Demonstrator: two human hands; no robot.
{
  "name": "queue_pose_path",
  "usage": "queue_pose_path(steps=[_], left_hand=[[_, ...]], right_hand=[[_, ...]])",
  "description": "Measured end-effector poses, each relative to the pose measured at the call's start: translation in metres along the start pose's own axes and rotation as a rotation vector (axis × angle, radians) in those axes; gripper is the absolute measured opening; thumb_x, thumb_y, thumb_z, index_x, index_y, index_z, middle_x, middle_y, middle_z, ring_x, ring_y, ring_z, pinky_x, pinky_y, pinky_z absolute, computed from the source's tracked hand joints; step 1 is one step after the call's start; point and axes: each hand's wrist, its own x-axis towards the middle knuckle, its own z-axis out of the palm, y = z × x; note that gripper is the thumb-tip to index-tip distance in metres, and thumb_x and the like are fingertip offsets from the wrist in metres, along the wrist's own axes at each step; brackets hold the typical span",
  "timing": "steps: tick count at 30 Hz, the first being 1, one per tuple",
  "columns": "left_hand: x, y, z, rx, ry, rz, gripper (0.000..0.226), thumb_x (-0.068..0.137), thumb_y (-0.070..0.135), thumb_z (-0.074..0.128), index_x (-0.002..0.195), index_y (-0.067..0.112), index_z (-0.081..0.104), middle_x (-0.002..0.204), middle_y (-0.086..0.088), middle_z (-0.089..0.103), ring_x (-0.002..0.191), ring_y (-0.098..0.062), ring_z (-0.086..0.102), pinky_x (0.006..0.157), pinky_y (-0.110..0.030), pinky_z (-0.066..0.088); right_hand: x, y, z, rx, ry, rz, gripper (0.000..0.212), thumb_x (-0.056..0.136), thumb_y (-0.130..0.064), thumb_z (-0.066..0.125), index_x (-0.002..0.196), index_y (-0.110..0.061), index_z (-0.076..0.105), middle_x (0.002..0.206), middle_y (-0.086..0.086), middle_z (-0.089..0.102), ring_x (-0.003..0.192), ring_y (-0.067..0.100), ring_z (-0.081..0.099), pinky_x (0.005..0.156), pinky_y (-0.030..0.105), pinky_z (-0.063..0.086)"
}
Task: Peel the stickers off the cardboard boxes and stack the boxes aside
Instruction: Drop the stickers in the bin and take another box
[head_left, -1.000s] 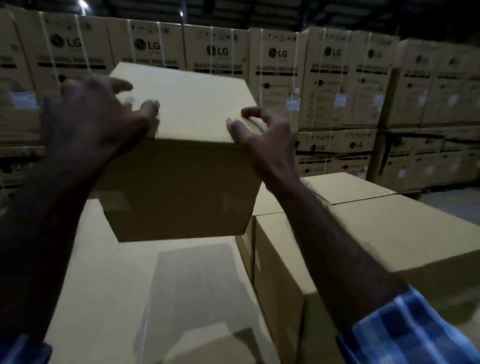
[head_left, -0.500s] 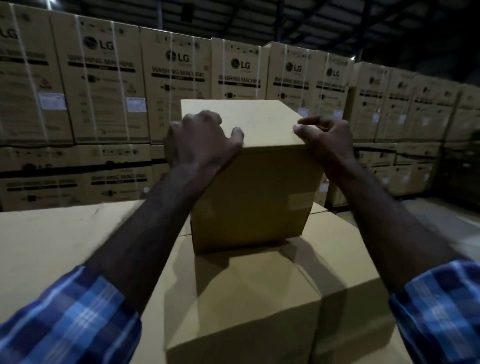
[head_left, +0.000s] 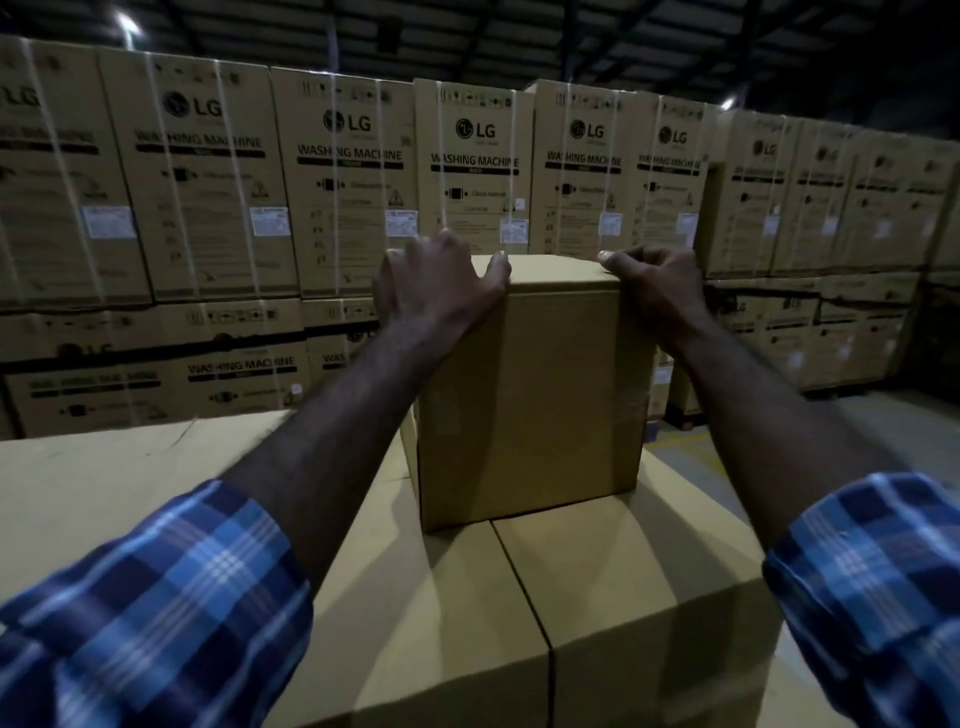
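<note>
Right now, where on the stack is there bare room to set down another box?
Free: the broad cardboard top left of the upright box, and the near tops of the two lower boxes in front of it. Crowded: the upright box's top edge, held by the left hand and right hand.

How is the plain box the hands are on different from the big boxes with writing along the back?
The plain cardboard box has bare brown sides; the washing machine boxes carry LG logos, black print and white labels. The plain box stands alone on top of other plain boxes; the printed ones are stacked in rows with pale straps round them. The left hand and right hand touch only the plain box. Both kinds are brown cardboard.
</note>
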Motion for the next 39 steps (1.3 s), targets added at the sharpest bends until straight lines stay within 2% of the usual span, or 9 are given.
queue_pose_path(steps=[6, 12, 17, 22, 26, 30, 32, 36, 39], left_hand=[[0.006, 0.0, 0.021, 0.019, -0.017, 0.006, 0.064, 0.089, 0.068, 0.04, 0.099, 0.013, 0.071, 0.082, -0.007, 0.066, 0.07, -0.023, 0.064, 0.06, -0.037, 0.057], [0.015, -0.004, 0.041, 0.074, -0.047, 0.033, 0.07, 0.088, 0.072, 0.03, 0.103, 0.017, 0.069, 0.08, -0.004, 0.06, 0.067, -0.019, 0.058, 0.052, -0.026, 0.043], [0.018, -0.002, 0.048, 0.076, -0.068, 0.062, 0.07, 0.089, 0.072, 0.03, 0.107, 0.016, 0.068, 0.089, -0.006, 0.067, 0.074, -0.02, 0.063, 0.056, -0.029, 0.049], [0.019, -0.004, 0.052, 0.028, -0.111, 0.041, 0.072, 0.087, 0.074, 0.029, 0.112, 0.018, 0.065, 0.099, -0.007, 0.068, 0.084, -0.022, 0.064, 0.063, -0.033, 0.052], [0.014, -0.005, 0.045, -0.019, -0.121, 0.037, 0.073, 0.09, 0.071, 0.023, 0.119, 0.016, 0.06, 0.111, -0.009, 0.065, 0.098, -0.025, 0.062, 0.075, -0.038, 0.052], [0.01, -0.007, 0.028, -0.061, -0.069, 0.088, 0.066, 0.092, 0.065, 0.028, 0.13, 0.018, 0.053, 0.126, -0.011, 0.06, 0.108, -0.026, 0.059, 0.079, -0.037, 0.048], [0.006, -0.012, 0.015, -0.073, -0.063, 0.109, 0.063, 0.093, 0.063, 0.031, 0.13, 0.017, 0.053, 0.126, -0.01, 0.06, 0.107, -0.025, 0.059, 0.077, -0.034, 0.047], [-0.008, -0.042, -0.025, -0.059, -0.057, 0.123, 0.057, 0.094, 0.059, 0.034, 0.129, 0.019, 0.055, 0.13, -0.007, 0.057, 0.109, -0.024, 0.058, 0.076, -0.032, 0.044], [-0.026, -0.083, -0.07, -0.021, -0.064, 0.095, 0.055, 0.094, 0.056, 0.036, 0.131, 0.019, 0.054, 0.137, -0.007, 0.053, 0.116, -0.027, 0.056, 0.085, -0.039, 0.048]], right_hand=[[0.026, 0.014, 0.005, -0.041, 0.03, -0.044, 0.036, 0.08, -0.048, 0.07, 0.097, -0.016, 0.07, 0.098, 0.001, 0.069, 0.092, 0.017, 0.066, 0.076, 0.034, 0.057], [0.043, 0.026, 0.006, -0.101, 0.025, -0.052, 0.048, 0.08, -0.058, 0.066, 0.105, -0.017, 0.069, 0.107, 0.003, 0.067, 0.098, 0.018, 0.064, 0.082, 0.038, 0.057], [0.049, 0.031, 0.004, -0.12, 0.056, -0.043, 0.043, 0.082, -0.058, 0.064, 0.103, -0.02, 0.069, 0.101, -0.001, 0.067, 0.094, 0.015, 0.064, 0.079, 0.034, 0.056], [0.047, 0.03, 0.004, -0.2, 0.106, -0.056, 0.043, 0.084, -0.06, 0.061, 0.104, -0.022, 0.068, 0.106, 0.0, 0.067, 0.097, 0.016, 0.063, 0.082, 0.037, 0.056], [0.034, 0.022, 0.014, -0.362, 0.191, -0.187, 0.048, 0.088, -0.061, 0.052, 0.105, -0.018, 0.068, 0.111, 0.007, 0.066, 0.098, 0.017, 0.06, 0.079, 0.035, 0.053], [0.015, 0.003, 0.032, -0.54, 0.18, -0.377, 0.047, 0.088, -0.058, 0.046, 0.099, -0.017, 0.067, 0.111, 0.008, 0.067, 0.112, 0.023, 0.056, 0.089, 0.036, 0.044], [0.001, -0.016, 0.048, -0.548, 0.131, -0.459, 0.048, 0.087, -0.056, 0.045, 0.099, -0.015, 0.067, 0.111, 0.008, 0.069, 0.113, 0.024, 0.057, 0.092, 0.04, 0.047], [-0.033, -0.06, 0.09, -0.469, 0.044, -0.549, 0.042, 0.089, -0.049, 0.052, 0.101, -0.012, 0.069, 0.108, 0.009, 0.07, 0.11, 0.024, 0.059, 0.089, 0.04, 0.049], [-0.069, -0.093, 0.132, -0.41, -0.028, -0.601, 0.044, 0.088, -0.05, 0.05, 0.103, -0.012, 0.069, 0.105, 0.01, 0.07, 0.105, 0.023, 0.06, 0.087, 0.041, 0.05]])
